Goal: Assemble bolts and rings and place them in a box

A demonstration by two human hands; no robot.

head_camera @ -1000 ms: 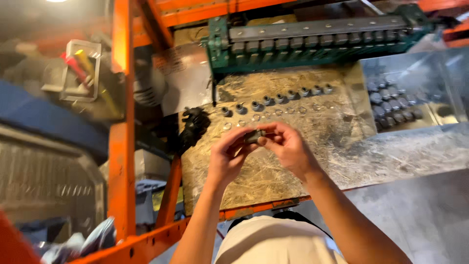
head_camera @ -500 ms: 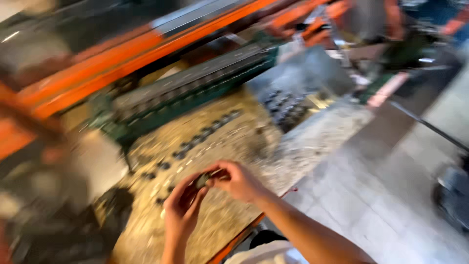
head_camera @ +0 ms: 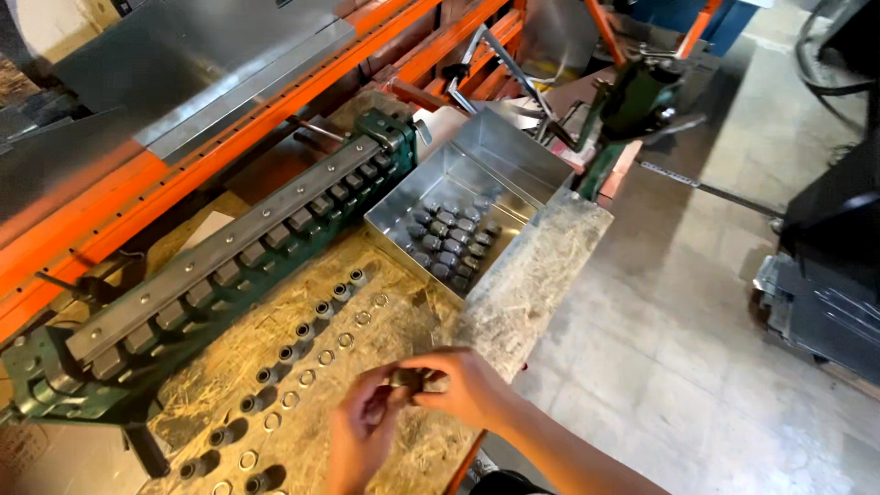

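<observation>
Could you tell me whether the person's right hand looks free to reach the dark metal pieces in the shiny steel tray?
Probably not yet: the right hand and left hand both pinch a small metal part, though nothing blocks the open tray.

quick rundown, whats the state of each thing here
small metal part: pinched between both hands, above the board
left hand: fingers closed on the part
right hand: fingers closed on the part
metal tray: open, partly filled with dark parts
row of bushings: standing on the board, washers beside them
</observation>
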